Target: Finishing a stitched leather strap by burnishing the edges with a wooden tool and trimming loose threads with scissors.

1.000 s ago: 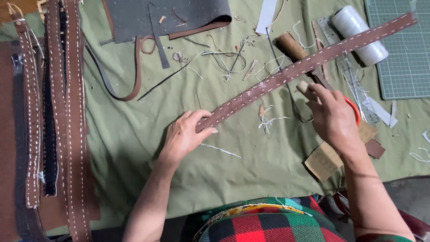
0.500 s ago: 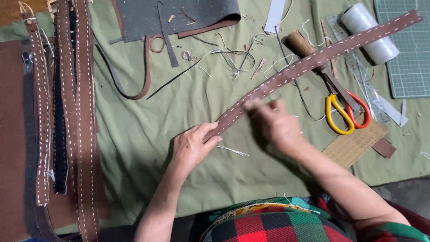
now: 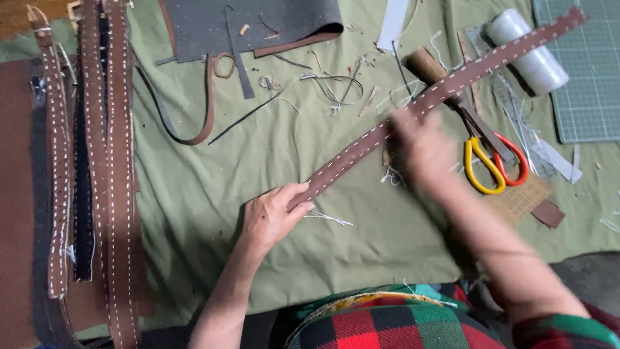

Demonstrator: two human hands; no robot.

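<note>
Bare green cloth [image 3: 206, 213] lies open left of scissors [image 3: 494, 161] and thread scraps [image 3: 329, 84]

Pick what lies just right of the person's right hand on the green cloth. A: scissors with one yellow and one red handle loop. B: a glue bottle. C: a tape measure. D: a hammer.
A: beside the blurred right hand lie scissors with one yellow and one red loop on the green cloth.

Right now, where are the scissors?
In the head view, the scissors lie on the green cloth at the right, just beyond the blurred right hand, below the stitched brown strap.
</note>
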